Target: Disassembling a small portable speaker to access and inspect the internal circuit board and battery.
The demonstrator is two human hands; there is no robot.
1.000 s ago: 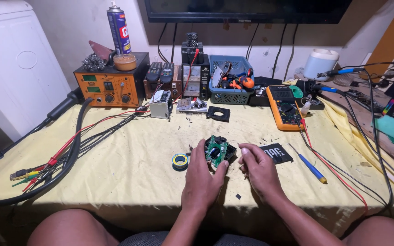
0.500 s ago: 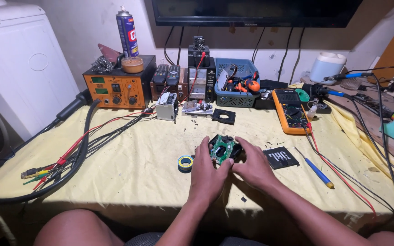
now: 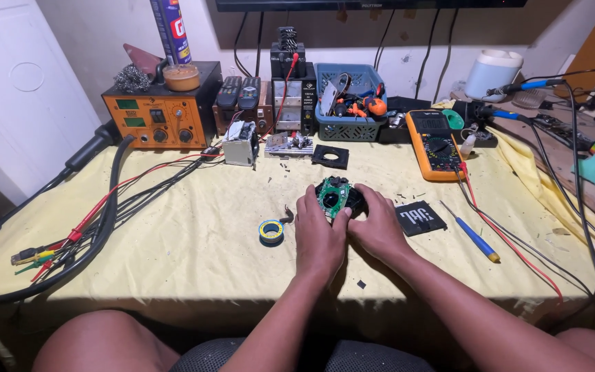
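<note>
I have the green circuit board (image 3: pixel 332 195) in both hands near the middle of the desk (image 3: pixel 194 234), well back from its front edge. My left hand (image 3: pixel 319 231) and right hand (image 3: pixel 379 226) are curled closed around it. It looks light, stiff and fragile — best held by its rim. My fingers hide its underside and the dark housing beneath — details unclear.

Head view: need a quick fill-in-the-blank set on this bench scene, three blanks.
1. Both hands, left hand and right hand, hold a green ____ board.
2. The roll of tape lies on the person's ____ side of the hands.
3. The screwdriver on the cloth has a ____ handle.

Missing words: circuit; left; blue
</note>
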